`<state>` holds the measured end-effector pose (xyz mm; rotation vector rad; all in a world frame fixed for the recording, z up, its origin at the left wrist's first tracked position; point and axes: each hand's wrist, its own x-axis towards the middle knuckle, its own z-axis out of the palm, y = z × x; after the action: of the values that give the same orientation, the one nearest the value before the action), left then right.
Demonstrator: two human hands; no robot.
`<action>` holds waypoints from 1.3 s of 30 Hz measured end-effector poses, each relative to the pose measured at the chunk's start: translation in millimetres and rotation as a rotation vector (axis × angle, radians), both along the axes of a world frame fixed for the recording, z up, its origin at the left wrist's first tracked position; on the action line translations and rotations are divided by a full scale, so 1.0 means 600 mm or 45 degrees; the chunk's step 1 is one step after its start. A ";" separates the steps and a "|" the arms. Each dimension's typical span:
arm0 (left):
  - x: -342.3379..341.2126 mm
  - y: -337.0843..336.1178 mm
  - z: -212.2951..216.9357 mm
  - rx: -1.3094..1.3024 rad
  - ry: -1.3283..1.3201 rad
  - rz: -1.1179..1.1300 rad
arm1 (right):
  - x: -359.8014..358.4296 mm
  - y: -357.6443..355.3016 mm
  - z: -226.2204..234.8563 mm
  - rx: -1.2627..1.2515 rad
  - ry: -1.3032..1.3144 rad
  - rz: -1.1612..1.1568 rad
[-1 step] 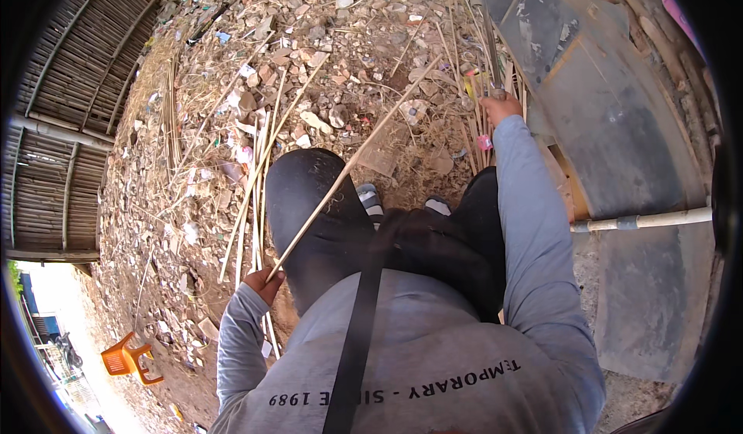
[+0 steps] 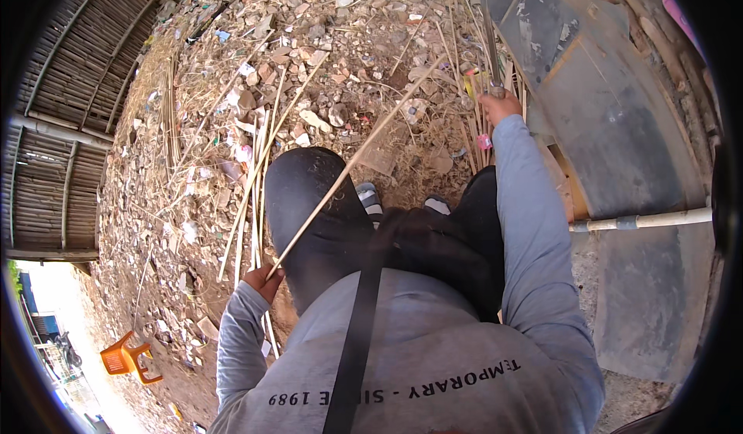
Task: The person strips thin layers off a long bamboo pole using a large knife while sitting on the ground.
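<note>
Near my left thigh, my left hand (image 2: 264, 282) pinches the near end of a long, thin bamboo strip (image 2: 350, 168). The strip slants up and to the right across my left knee, and its far end stops short of my right hand. On the right, my right hand (image 2: 501, 106) is closed round the handle of a long-bladed knife (image 2: 490, 43), whose grey blade points away from me. Its handle is mostly hidden in my fingers. Beside my left leg, several pale bamboo strips (image 2: 258, 178) lie on the ground.
Stones and litter cover the ground (image 2: 193, 194). More strips (image 2: 466, 128) lie beyond my right knee. Dark sheets (image 2: 631, 140) lie on the right, with a pale pole (image 2: 667, 219) across them. An orange plastic chair (image 2: 128, 356) stands at lower left, below a slatted bamboo wall (image 2: 58, 190).
The far end of the bamboo strip has shifted slightly to the right. The knife in my right hand has tilted a little. My left hand has hardly moved.
</note>
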<state>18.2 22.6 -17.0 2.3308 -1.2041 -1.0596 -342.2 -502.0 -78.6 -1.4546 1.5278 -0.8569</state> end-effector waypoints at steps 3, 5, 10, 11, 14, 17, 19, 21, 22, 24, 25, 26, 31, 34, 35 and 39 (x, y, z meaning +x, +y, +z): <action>-0.014 -0.039 0.033 0.119 -0.256 -0.019 | 0.035 0.062 0.071 0.069 -0.290 0.148; -0.032 -0.059 0.066 0.080 -0.327 -0.015 | 0.065 0.097 0.100 0.044 -0.427 0.351; -0.042 -0.077 0.078 -0.022 -0.404 0.007 | 0.114 0.155 0.118 0.183 -0.377 0.753; -0.043 -0.078 0.074 -0.020 -0.415 0.011 | 0.121 0.160 0.113 0.180 -0.381 0.819; -0.044 -0.073 0.065 -0.035 -0.424 0.013 | 0.129 0.165 0.105 0.229 -0.364 0.958; -0.043 -0.071 0.067 -0.074 -0.346 -0.019 | 0.134 0.172 0.104 0.288 -0.372 0.967; -0.043 -0.074 0.076 -0.069 -0.334 -0.054 | 0.132 0.166 0.095 0.321 -0.364 0.947; -0.043 -0.077 0.083 -0.064 -0.322 -0.088 | 0.133 0.168 0.095 0.268 -0.433 0.952; -0.043 -0.078 0.085 -0.057 -0.319 -0.087 | 0.133 0.169 0.097 0.209 -0.500 0.951; -0.043 -0.075 0.086 -0.045 -0.318 -0.084 | 0.132 0.168 0.100 0.204 -0.521 0.953; -0.041 -0.071 0.084 -0.061 -0.330 -0.087 | 0.131 0.169 0.103 0.197 -0.512 0.963; -0.038 -0.068 0.081 -0.081 -0.341 -0.086 | 0.130 0.167 0.109 0.186 -0.501 0.978; -0.012 -0.012 0.042 -0.328 -0.669 -0.043 | 0.121 0.158 0.119 0.131 -0.471 0.845; 0.000 0.023 0.020 -0.274 -0.789 0.002 | 0.113 0.148 0.116 0.126 -0.565 0.719; 0.003 0.031 0.017 -0.266 -0.725 0.039 | 0.112 0.146 0.118 0.124 -0.612 0.711; -0.012 0.040 0.014 -0.263 -0.763 0.145 | 0.112 0.151 0.134 -0.164 -0.288 0.515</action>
<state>10.8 46.5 -8.5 2.5865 -1.2708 -0.1745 -275.1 -411.4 1.9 -1.6247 0.9812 -0.8484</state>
